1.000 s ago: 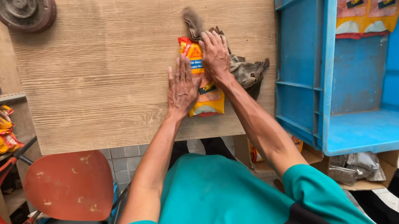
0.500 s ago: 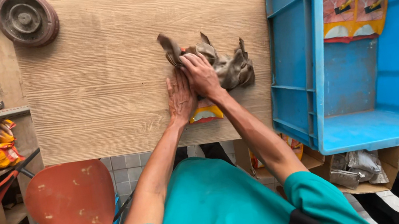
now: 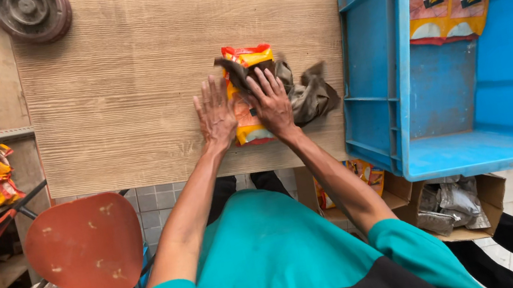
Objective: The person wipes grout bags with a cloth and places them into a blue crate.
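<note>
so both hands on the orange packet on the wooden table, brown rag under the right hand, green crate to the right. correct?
Not quite: the crate is blue, not green, as the head view shows. Otherwise yes: left hand and right hand press the orange packet on the wooden table, brown rag under the right.

Orange packet (image 3: pixel 247 96): half a second ago almost wholly covered by the brown cloth (image 3: pixel 303 90) and both hands; now its top end is exposed. Cloth: now bunched on the packet's crate-facing side. Right hand (image 3: pixel 272 102): now flat on the packet.
</note>
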